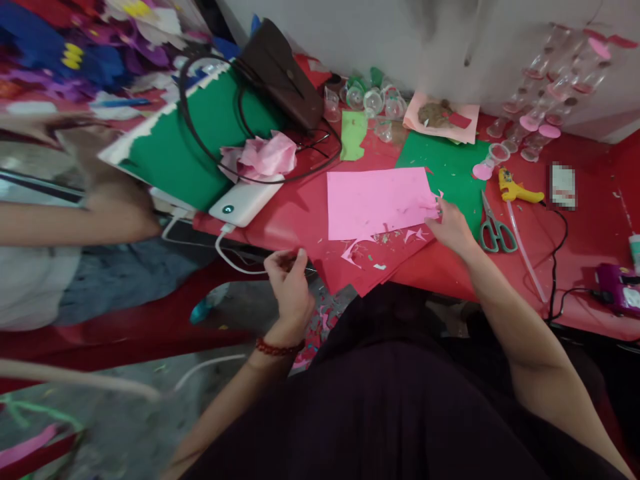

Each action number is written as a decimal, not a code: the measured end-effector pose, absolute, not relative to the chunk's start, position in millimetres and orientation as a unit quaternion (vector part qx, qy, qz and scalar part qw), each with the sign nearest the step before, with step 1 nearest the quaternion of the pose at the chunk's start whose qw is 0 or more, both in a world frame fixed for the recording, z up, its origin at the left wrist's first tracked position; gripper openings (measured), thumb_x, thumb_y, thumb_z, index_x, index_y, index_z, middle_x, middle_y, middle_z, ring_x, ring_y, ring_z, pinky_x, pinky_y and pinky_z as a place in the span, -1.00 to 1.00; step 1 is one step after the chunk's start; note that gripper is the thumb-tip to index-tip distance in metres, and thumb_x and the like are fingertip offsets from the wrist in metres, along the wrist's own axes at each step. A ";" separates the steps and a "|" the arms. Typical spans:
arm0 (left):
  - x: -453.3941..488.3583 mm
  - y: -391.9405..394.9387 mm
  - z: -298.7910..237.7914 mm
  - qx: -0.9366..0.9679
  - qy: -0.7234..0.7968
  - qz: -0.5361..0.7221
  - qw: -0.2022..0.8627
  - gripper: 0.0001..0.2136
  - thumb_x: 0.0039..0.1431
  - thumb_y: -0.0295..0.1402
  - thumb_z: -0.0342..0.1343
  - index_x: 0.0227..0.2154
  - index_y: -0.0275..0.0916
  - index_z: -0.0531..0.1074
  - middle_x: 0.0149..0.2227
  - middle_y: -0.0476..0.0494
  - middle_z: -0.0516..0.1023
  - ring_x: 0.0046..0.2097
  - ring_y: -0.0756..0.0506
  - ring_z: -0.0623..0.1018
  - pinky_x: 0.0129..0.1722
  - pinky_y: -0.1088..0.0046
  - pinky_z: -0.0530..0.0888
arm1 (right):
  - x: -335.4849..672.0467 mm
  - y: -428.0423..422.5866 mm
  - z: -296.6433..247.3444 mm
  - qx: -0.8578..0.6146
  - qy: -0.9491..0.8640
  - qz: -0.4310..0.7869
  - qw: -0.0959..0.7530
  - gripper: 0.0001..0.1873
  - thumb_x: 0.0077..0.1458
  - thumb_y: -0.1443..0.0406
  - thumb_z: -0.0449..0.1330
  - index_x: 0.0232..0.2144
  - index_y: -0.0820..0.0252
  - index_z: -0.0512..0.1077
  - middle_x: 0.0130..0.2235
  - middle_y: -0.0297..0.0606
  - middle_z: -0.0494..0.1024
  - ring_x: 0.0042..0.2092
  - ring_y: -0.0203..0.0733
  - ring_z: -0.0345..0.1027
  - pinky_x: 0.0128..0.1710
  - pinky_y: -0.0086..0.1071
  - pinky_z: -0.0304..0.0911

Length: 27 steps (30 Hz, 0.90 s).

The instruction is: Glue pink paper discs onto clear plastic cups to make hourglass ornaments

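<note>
My right hand (453, 230) is at the right edge of a pink sheet (375, 200), its fingers closed on small pink scraps (429, 203). My left hand (291, 287), with a red beaded bracelet (280, 347), hovers just off the table's front edge. Its fingers are curled in toward the thumb; whatever they may hold cannot be made out. Under the pink sheet lie red sheets (333, 270), strewn with pink and pale cuttings (353, 250). A green sheet (463, 190) extends behind my right hand. Beside that hand rest scissors (496, 233) with grey-green handles.
A yellow glue gun (520, 190) with a glue stick lies right of the scissors. Clear plastic cup pieces (373, 101) and stacked cups (545, 87) stand at the back. At left are a white power bank (247, 203), a brown bag (283, 73) and another person's arm (100, 217).
</note>
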<state>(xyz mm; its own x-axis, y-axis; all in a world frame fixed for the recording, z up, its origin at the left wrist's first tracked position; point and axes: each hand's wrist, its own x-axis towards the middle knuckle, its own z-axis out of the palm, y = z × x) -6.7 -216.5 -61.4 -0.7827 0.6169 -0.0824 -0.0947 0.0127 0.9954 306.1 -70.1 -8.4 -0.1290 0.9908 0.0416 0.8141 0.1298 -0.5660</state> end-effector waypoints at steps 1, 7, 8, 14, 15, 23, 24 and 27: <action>-4.2 -223.8 -63.6 0.155 0.652 0.687 0.282 -0.66 0.09 -0.29 0.40 -0.21 -0.14 0.34 -0.23 0.07 0.36 -0.25 0.05 0.40 -0.17 0.56 0.41 | 302.5 -80.1 -8.1 -0.616 -0.735 0.197 0.203 -0.42 0.17 0.28 0.26 0.22 0.40 0.47 0.11 0.21 0.61 0.18 0.26 0.50 0.24 0.15 0.38; 5.9 -251.6 -65.1 0.075 0.576 0.654 0.484 -0.57 -0.10 -0.25 0.54 -0.22 -0.17 0.46 -0.15 -0.04 0.64 -0.23 -0.03 0.62 -0.29 0.48 0.53 | 284.8 -149.2 -10.4 -0.567 -0.750 0.249 0.232 -0.39 0.21 0.28 0.22 0.27 0.43 0.45 0.15 0.24 0.54 0.19 0.19 0.51 0.25 0.10 0.43; 6.1 -253.7 -64.7 0.084 0.567 0.651 0.498 -0.56 -0.13 -0.29 0.55 -0.20 -0.16 0.48 -0.12 -0.05 0.67 -0.21 -0.04 0.64 -0.27 0.47 0.56 | 282.2 -161.3 -9.7 -0.557 -0.745 0.275 0.241 -0.39 0.21 0.26 0.23 0.27 0.40 0.44 0.16 0.22 0.54 0.16 0.17 0.52 0.22 0.10 0.46; -3.4 -258.7 -51.2 0.109 0.540 0.653 0.519 -0.49 -0.33 -0.54 0.53 -0.21 -0.15 0.56 -0.17 0.00 0.73 -0.19 -0.03 0.67 -0.18 0.51 0.60 | 280.0 -204.1 -5.5 -0.522 -0.652 0.446 0.322 -0.45 0.19 0.13 0.30 0.21 0.07 0.46 0.24 0.04 0.47 0.19 0.06 0.51 -0.01 -0.07 0.62; -6.9 -259.6 -48.5 0.107 0.538 0.649 0.527 -0.49 -0.35 -0.56 0.52 -0.22 -0.15 0.57 -0.19 0.01 0.74 -0.21 -0.02 0.67 -0.21 0.53 0.60 | 282.0 -204.6 -5.8 -0.536 -0.620 0.454 0.349 -0.40 0.17 0.10 0.33 0.23 0.06 0.44 0.27 0.05 0.45 0.24 0.09 0.47 0.04 -0.02 0.61; -36.7 -273.1 -39.8 0.065 0.549 0.603 0.575 -0.49 -0.37 -0.61 0.48 -0.22 -0.21 0.60 -0.24 -0.01 0.76 -0.31 -0.06 0.68 -0.31 0.48 0.65 | 277.6 -184.6 2.9 -0.524 -0.376 0.624 0.441 0.03 0.01 0.11 0.47 0.44 -0.02 0.13 0.51 0.00 0.20 0.38 0.05 0.38 0.30 0.09 0.46; -38.5 -275.0 -39.6 0.068 0.551 0.602 0.574 -0.48 -0.37 -0.61 0.48 -0.21 -0.21 0.60 -0.24 -0.01 0.76 -0.32 -0.06 0.68 -0.32 0.48 0.65 | 273.6 -181.1 4.8 -0.520 -0.364 0.640 0.434 0.02 0.02 0.14 0.45 0.44 0.00 0.11 0.51 0.00 0.19 0.35 0.02 0.41 0.25 0.05 0.51; -42.6 -279.9 -39.7 0.095 0.571 0.598 0.554 -0.47 -0.39 -0.58 0.50 -0.21 -0.22 0.59 -0.27 -0.01 0.74 -0.35 -0.04 0.66 -0.37 0.52 0.62 | 263.3 -166.1 6.2 -0.553 -0.395 0.622 0.388 -0.01 0.10 0.17 0.36 0.48 0.03 0.06 0.46 0.03 0.28 0.21 0.01 0.54 0.13 0.04 0.60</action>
